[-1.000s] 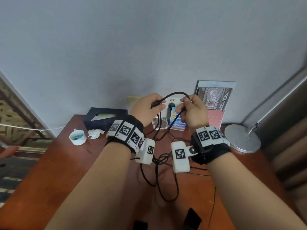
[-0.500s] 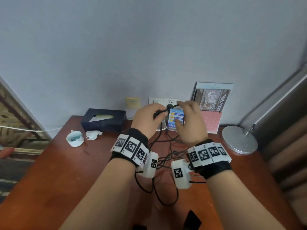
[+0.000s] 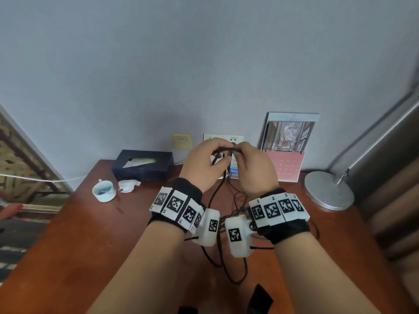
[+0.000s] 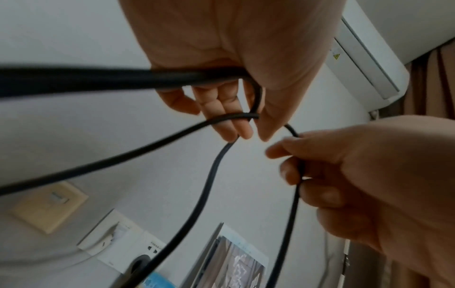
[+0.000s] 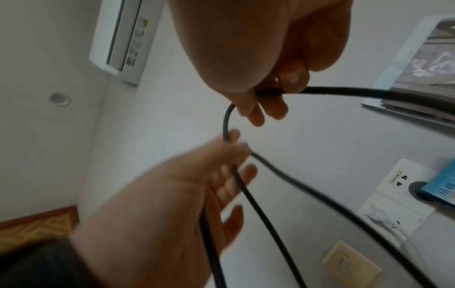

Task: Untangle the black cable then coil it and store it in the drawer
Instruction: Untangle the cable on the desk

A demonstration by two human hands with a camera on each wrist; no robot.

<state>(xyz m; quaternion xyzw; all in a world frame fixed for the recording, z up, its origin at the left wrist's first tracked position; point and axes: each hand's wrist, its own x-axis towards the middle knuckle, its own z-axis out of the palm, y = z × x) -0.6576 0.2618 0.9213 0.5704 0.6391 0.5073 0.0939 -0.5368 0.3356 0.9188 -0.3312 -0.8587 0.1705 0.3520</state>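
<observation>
A reddish wooden bench (image 3: pixel 68 245) is pushed up against a grey wall, and pretty much everything can be placed off the wall socket (image 3: pixel 223 138) at the back of it. A round silver lamp base (image 3: pixel 328 191) is parked well off to the right of the socket, with a picture calendar (image 3: pixel 288 146) leaned on the wall between the two. A dark tissue box (image 3: pixel 142 165) is found left of the socket, then a small white cup (image 3: pixel 104 191) further left and nearer the front edge, with a crumpled tissue (image 3: pixel 128 185) just beside the cup.

The black cable (image 3: pixel 217 189) is held up in the air right in front of the socket, and the rest of it is left hanging down in a loose tangle onto the bench below. A strand is gripped by the left hand (image 3: pixel 204 164), fingers curled round it, with a small loop trapped against the fingertips in the left wrist view. Another strand is pinched by the right hand (image 3: pixel 254 168) between thumb and fingers, also closed on the cable. The two hands are kept almost touching, a short arc of cable bridging them.
</observation>
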